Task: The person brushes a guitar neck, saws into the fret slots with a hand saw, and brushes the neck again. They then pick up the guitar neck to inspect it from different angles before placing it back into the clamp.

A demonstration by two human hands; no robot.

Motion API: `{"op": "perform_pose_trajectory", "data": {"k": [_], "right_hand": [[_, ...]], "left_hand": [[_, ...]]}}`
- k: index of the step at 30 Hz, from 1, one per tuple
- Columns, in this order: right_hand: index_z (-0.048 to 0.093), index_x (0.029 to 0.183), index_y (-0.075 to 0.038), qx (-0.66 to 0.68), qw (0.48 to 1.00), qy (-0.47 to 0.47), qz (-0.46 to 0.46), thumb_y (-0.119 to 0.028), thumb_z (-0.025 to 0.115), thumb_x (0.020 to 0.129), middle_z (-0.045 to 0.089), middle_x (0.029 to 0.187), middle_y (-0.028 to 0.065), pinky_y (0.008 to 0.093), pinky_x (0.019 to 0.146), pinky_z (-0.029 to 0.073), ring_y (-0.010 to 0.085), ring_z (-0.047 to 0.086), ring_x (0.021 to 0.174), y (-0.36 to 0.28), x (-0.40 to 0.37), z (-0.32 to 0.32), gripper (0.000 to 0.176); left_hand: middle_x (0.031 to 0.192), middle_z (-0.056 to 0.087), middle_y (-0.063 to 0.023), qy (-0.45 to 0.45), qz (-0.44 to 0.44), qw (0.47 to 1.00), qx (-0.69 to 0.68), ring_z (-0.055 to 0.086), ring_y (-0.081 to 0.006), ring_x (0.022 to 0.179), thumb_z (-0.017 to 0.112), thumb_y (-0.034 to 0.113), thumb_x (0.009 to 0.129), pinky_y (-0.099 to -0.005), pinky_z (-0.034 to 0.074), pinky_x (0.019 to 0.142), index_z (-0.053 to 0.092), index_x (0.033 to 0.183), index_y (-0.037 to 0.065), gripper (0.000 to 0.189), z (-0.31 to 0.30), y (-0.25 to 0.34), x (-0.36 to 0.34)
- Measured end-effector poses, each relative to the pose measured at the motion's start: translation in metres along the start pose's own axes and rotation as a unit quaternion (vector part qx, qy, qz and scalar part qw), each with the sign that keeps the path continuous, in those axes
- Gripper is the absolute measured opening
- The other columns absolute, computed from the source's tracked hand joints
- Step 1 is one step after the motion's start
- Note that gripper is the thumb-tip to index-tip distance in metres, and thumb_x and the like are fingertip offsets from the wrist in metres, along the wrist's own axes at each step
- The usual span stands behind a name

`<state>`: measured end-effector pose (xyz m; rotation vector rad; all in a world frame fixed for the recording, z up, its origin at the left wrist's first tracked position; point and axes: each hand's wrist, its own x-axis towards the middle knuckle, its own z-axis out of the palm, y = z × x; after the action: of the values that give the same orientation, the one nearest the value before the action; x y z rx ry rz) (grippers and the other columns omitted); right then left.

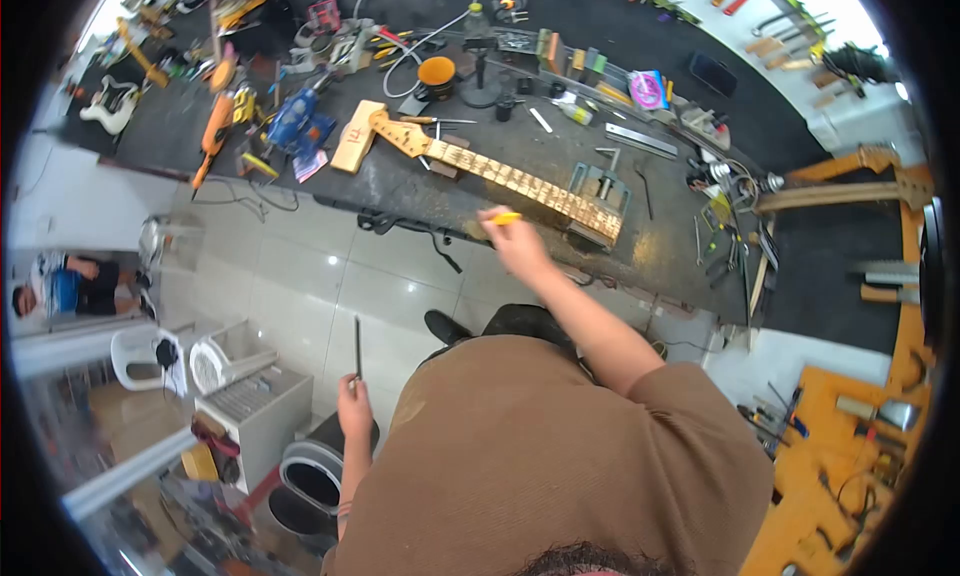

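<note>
My right hand [514, 244] is closed around a small yellow object [507, 218] at the front edge of the workbench. Just beyond it lies a guitar neck [500, 174], its headstock [400, 135] to the left and its fretboard facing up. Low at my left side, away from the bench, my left hand [354, 408] grips a thin dark bar [358, 348] that points upward in the view. Near the headstock rests a pale wooden block [352, 148] with a red mark. A metal clamp-like fixture [600, 181] sits behind the neck's wide end.
Tools crowd the dark workbench [400, 181]: an orange bowl [436, 72], a blue power tool [298, 116], a steel ruler [641, 140] and several wrenches. More necks [840, 194] stand at the right. Behind on the left are white chairs [147, 361] and a seated person [75, 284].
</note>
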<state>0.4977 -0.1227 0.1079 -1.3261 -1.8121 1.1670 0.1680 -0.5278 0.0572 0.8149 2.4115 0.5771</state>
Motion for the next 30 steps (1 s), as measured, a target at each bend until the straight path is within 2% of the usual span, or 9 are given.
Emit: {"op": "perform_pose_trajectory", "data": {"k": [4,6,7,9,12,16,18,26,30], "right_hand": [[0.07,0.127,-0.012,-0.021,0.987,0.137,-0.078,-0.024,0.064,0.113,0.076,0.136,0.0197,0.0458,0.099,0.058,0.0429,0.075,0.119,-0.031,0.014,-0.002,0.019],[0.071,0.125,-0.009,-0.103,0.972,0.207,0.046,-0.019,0.065,0.112,0.073,0.141,0.0245,0.0475,0.105,0.059,0.0444,0.071,0.13,-0.016,0.004,-0.046,0.018],[0.072,0.123,-0.01,-0.214,0.915,0.332,-0.077,-0.013,0.065,0.109,0.071,0.143,0.0281,0.0512,0.105,0.06,0.047,0.07,0.13,0.014,0.0,-0.06,0.016],[0.07,0.12,-0.011,-0.353,0.851,0.39,0.002,-0.005,0.065,0.103,0.072,0.138,0.0284,0.0544,0.104,0.057,0.0445,0.073,0.123,0.056,-0.01,-0.068,0.019],[0.07,0.119,-0.011,-0.11,0.945,0.273,0.145,-0.021,0.053,0.113,0.076,0.11,0.0201,0.0524,0.089,0.055,0.0414,0.073,0.103,0.016,0.019,0.016,0.02],[0.07,0.125,-0.011,0.075,0.997,-0.004,0.02,-0.031,0.061,0.114,0.079,0.109,0.021,0.0496,0.091,0.058,0.0419,0.077,0.105,-0.04,0.104,0.156,0.026],[0.071,0.123,-0.009,0.126,0.989,0.058,-0.054,-0.033,0.061,0.113,0.079,0.107,0.0211,0.0482,0.089,0.058,0.0432,0.076,0.102,-0.09,0.139,0.172,0.028],[0.076,0.122,-0.009,0.016,0.962,0.248,0.112,-0.043,0.058,0.114,0.08,0.099,0.0187,0.0511,0.082,0.058,0.0399,0.078,0.095,0.004,0.105,0.023,0.04],[0.076,0.095,0.003,-0.221,0.837,0.431,0.254,-0.046,0.056,0.113,0.076,0.086,0.0283,0.057,0.074,0.056,0.0487,0.075,0.083,0.066,0.005,-0.118,0.056]], "left_hand": [[0.08,0.07,-0.0115,-0.022,-0.033,0.999,-0.005,0.063,-0.024,0.07,0.063,0.024,0.112,-0.0437,0.051,0.07,0.066,0.132,0.003,0.029,-0.053,-0.015,0.036],[0.079,0.069,-0.0096,0.0,-0.068,0.996,-0.058,0.06,-0.0214,0.069,0.064,0.025,0.112,-0.0424,0.05,0.069,0.066,0.131,0.004,0.029,-0.058,-0.053,0.056],[0.079,0.069,-0.0096,-0.002,-0.063,0.996,-0.055,0.06,-0.0214,0.069,0.064,0.025,0.112,-0.0424,0.05,0.069,0.066,0.131,0.004,0.029,-0.061,-0.058,0.065],[0.078,0.068,-0.0093,-0.015,-0.038,0.999,-0.017,0.06,-0.0207,0.069,0.065,0.026,0.111,-0.0419,0.05,0.068,0.066,0.132,0.006,0.029,-0.064,-0.059,0.074],[0.075,0.066,-0.0084,-0.052,0.009,0.999,0.005,0.059,-0.0205,0.068,0.065,0.026,0.111,-0.0419,0.049,0.068,0.066,0.132,0.007,0.029,-0.069,-0.022,0.088],[0.07,0.061,-0.0057,-0.1,0.045,0.994,0.024,0.056,-0.0194,0.066,0.064,0.025,0.111,-0.0427,0.046,0.065,0.065,0.132,0.006,0.028,-0.077,0.037,0.105],[0.069,0.058,-0.0049,-0.106,0.075,0.992,0.002,0.052,-0.0178,0.064,0.064,0.024,0.112,-0.0416,0.044,0.064,0.065,0.132,0.004,0.028,-0.079,0.061,0.124],[0.069,0.056,-0.0029,-0.09,0.078,0.992,0.046,0.048,-0.0144,0.063,0.065,0.022,0.112,-0.0387,0.041,0.061,0.064,0.132,0.005,0.026,-0.098,0.072,0.169],[0.068,0.059,-0.0045,-0.073,0.06,0.995,0.016,0.052,-0.0157,0.063,0.065,0.022,0.111,-0.0396,0.044,0.062,0.064,0.132,0.005,0.027,-0.106,0.067,0.193]]}}
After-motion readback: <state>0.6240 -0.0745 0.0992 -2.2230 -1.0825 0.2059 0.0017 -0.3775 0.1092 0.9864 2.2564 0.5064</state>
